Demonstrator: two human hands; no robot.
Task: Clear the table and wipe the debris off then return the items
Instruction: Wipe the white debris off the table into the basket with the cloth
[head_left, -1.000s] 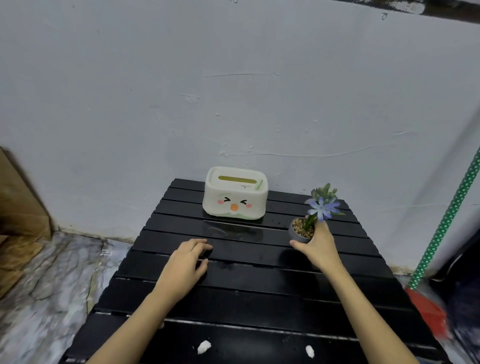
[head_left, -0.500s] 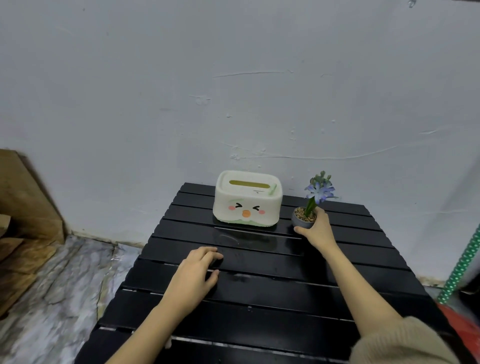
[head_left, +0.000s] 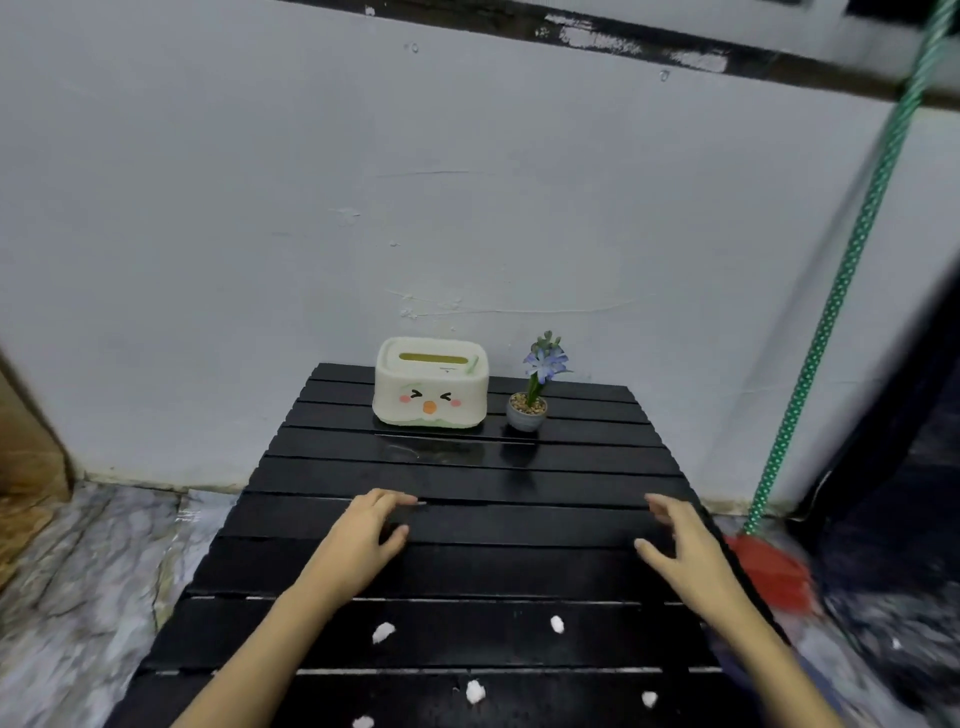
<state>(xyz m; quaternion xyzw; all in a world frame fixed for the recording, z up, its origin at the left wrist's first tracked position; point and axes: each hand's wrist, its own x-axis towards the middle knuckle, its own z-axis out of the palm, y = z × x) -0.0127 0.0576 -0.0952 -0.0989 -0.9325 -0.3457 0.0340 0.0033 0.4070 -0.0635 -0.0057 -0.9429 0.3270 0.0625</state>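
Observation:
A white tissue box (head_left: 430, 383) with a cartoon face stands at the far end of the black slatted table (head_left: 467, 478). Right beside it stands a small grey pot with a blue flower (head_left: 531, 397), free of any hand. Several white debris bits (head_left: 383, 632) lie on the near slats. My left hand (head_left: 366, 535) rests palm down on the table's middle, fingers loosely spread, holding nothing. My right hand (head_left: 680, 545) hovers near the right edge with fingers apart and empty.
A white wall stands right behind the table. A broom with a green dotted handle (head_left: 831, 317) and red head (head_left: 769, 574) leans at the right. Brown boards (head_left: 26, 457) stand at the far left, on a marbled floor (head_left: 78, 571).
My right hand has let go of the flower pot, which now stands beside the tissue box, and pulled back toward me. The camera has pulled back, and debris bits show at the near end.

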